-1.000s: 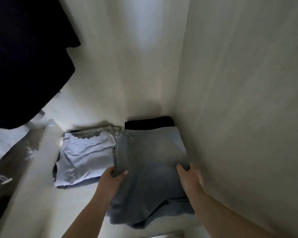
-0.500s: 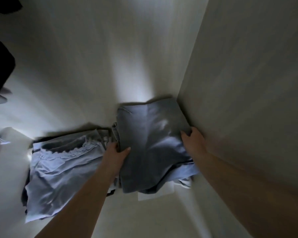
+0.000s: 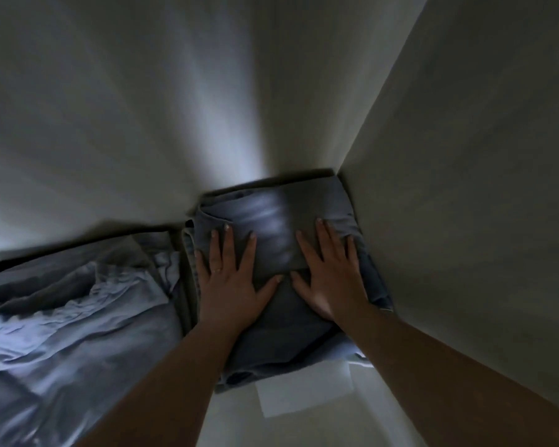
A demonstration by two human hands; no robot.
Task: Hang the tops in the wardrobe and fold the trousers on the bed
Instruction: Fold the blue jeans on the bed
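Pressing down, I have my left hand [image 3: 228, 285] and right hand [image 3: 331, 279] flat, fingers spread, on the folded trousers [image 3: 271, 221] in the far right corner of the shelf [image 3: 304, 427]. Crumpled pale garments [image 3: 78, 317] lie just left.

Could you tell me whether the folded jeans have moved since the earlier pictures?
Yes. The folded jeans have gone deeper into the corner, against the side wall; both hands now press flat on top.
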